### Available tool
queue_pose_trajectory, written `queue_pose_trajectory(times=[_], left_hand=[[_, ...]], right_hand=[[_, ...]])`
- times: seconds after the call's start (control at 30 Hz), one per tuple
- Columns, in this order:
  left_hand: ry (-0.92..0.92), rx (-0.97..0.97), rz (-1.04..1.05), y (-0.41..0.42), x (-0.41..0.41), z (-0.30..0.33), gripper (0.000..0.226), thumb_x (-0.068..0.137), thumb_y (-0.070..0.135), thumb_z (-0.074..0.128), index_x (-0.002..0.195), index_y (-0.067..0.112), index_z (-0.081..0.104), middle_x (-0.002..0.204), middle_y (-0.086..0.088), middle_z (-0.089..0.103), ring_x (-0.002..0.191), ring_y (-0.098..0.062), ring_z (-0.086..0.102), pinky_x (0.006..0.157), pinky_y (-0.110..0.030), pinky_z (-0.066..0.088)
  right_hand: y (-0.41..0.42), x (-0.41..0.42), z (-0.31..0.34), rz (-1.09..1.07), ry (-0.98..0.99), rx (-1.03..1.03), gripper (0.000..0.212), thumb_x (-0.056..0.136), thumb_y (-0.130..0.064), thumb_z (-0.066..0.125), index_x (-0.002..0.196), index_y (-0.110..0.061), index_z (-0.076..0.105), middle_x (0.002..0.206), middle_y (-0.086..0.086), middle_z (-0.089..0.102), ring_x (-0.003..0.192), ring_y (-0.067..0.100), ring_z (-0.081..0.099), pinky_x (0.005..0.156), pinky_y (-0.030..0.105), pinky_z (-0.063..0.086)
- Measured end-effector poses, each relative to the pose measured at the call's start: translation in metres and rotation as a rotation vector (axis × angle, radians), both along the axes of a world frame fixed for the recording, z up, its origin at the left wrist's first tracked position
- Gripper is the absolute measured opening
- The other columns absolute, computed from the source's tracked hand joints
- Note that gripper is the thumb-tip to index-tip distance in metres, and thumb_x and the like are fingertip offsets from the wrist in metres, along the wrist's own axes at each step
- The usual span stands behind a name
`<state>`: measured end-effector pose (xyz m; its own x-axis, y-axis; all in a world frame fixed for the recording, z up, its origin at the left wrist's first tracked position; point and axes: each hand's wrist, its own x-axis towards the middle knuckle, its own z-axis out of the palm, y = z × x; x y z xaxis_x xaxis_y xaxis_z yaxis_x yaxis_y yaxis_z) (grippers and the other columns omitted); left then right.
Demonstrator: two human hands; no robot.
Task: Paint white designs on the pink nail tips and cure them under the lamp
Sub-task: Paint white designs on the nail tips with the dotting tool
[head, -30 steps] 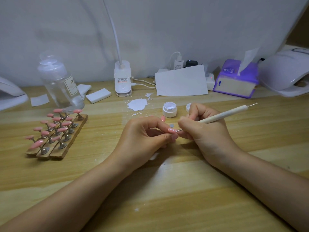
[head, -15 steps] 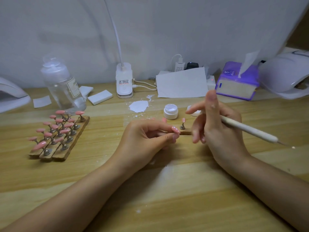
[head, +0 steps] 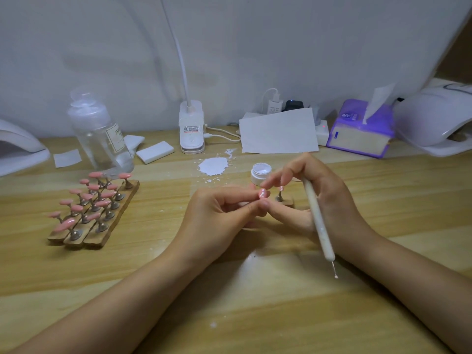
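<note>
Pinching one pink nail tip [head: 263, 194]: left hand [head: 219, 215]; right hand [head: 321, 200] gripping one dotting pen [head: 318, 221]; three holder strips [head: 97, 213].

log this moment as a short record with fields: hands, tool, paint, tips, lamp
left hand: pinching a pink tip with white marks
right hand: holds dotting pen, point toward the person, away from the tip
paint jar: open, behind the hands
rack: pink tips on stands, left on the table
lamp: far right, no tips seen inside

The left hand [head: 219, 213] pinched a pink nail tip [head: 263, 193]; the right hand [head: 319, 200] held a dotting pen [head: 317, 215] above the table [head: 255, 315].
</note>
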<state>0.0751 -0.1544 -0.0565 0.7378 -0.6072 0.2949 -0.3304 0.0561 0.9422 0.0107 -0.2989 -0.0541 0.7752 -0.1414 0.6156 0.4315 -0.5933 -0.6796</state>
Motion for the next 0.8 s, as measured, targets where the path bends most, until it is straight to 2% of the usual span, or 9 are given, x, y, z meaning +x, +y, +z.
queue_pose_trajectory(times=[0.07,0.13,0.27,0.33,0.4,0.53,0.6,0.7,0.8], left_hand=[[0.01,-0.008,-0.008,0.0,0.0,0.0,0.023,0.067,0.023,0.065,0.085,0.01,0.074,0.076,-0.006,0.071,0.068,-0.003,0.062,0.061,-0.016,0.051],[0.018,-0.01,-0.01,0.0,-0.001,0.0,0.021,0.068,0.023,0.065,0.084,0.013,0.074,0.071,0.001,0.07,0.064,-0.002,0.062,0.057,-0.016,0.052],[-0.002,-0.059,0.092,0.0,-0.005,0.0,0.018,0.068,0.022,0.068,0.085,0.018,0.072,0.077,0.009,0.073,0.069,-0.001,0.067,0.055,-0.015,0.051],[-0.095,-0.108,0.17,0.0,-0.006,0.004,0.021,0.068,0.025,0.068,0.088,0.021,0.07,0.079,0.006,0.073,0.071,-0.004,0.068,0.055,-0.019,0.053],[-0.271,-0.126,0.235,0.003,-0.001,0.008,0.02,0.073,0.023,0.07,0.093,0.023,0.067,0.084,0.006,0.07,0.071,-0.003,0.066,0.061,-0.023,0.055],[-0.524,0.099,0.287,0.005,0.016,0.015,0.032,0.075,0.019,0.075,0.103,0.024,0.063,0.099,0.009,0.06,0.09,-0.001,0.055,0.067,-0.008,0.044],[-0.537,0.251,0.244,0.003,0.021,0.015,0.041,0.07,0.026,0.076,0.109,0.024,0.062,0.104,0.008,0.058,0.097,-0.004,0.052,0.068,-0.016,0.046],[-0.7,0.471,0.243,0.0,0.025,0.012,0.051,0.065,0.04,0.077,0.111,0.02,0.064,0.108,0.005,0.061,0.104,-0.014,0.052,0.086,-0.031,0.039],[-0.775,0.548,0.277,-0.001,0.027,0.008,0.042,0.068,0.045,0.072,0.103,0.022,0.067,0.103,0.007,0.062,0.099,-0.014,0.052,0.085,-0.025,0.025]], right_hand=[[0.002,0.0,0.0,-0.011,0.003,-0.002,0.032,0.069,-0.017,0.073,0.075,-0.024,0.042,0.081,-0.009,0.067,0.081,0.019,0.061,0.076,0.026,0.047],[0.003,0.001,0.001,-0.005,0.002,0.03,0.031,0.069,-0.015,0.072,0.075,-0.023,0.042,0.079,-0.007,0.066,0.079,0.016,0.06,0.076,0.024,0.046],[-0.002,0.006,0.002,0.002,-0.023,0.302,0.033,0.071,-0.009,0.071,0.075,-0.021,0.041,0.074,-0.001,0.066,0.075,0.016,0.061,0.07,0.022,0.049],[-0.008,0.01,0.001,-0.046,-0.015,0.332,0.036,0.074,-0.004,0.073,0.075,-0.021,0.041,0.075,-0.004,0.066,0.077,0.015,0.06,0.068,0.024,0.051],[-0.012,0.014,-0.001,-0.084,0.027,0.25,0.034,0.076,-0.003,0.071,0.076,-0.022,0.043,0.076,-0.006,0.066,0.076,0.015,0.06,0.071,0.027,0.05],[-0.011,0.017,-0.007,-0.07,0.062,0.093,0.036,0.076,-0.006,0.072,0.075,-0.028,0.044,0.081,-0.003,0.067,0.079,0.017,0.062,0.07,0.015,0.047],[-0.011,0.017,-0.007,-0.066,0.074,0.079,0.037,0.076,-0.007,0.072,0.074,-0.03,0.044,0.081,-0.002,0.067,0.078,0.015,0.062,0.07,0.013,0.046],[-0.013,0.018,-0.008,-0.086,0.104,0.042,0.036,0.075,-0.009,0.073,0.072,-0.03,0.044,0.08,-0.002,0.066,0.078,0.016,0.062,0.072,0.018,0.046],[-0.012,0.018,-0.008,-0.091,0.134,0.033,0.034,0.073,-0.009,0.074,0.072,-0.029,0.046,0.08,-0.001,0.066,0.074,0.013,0.062,0.07,0.021,0.047]])
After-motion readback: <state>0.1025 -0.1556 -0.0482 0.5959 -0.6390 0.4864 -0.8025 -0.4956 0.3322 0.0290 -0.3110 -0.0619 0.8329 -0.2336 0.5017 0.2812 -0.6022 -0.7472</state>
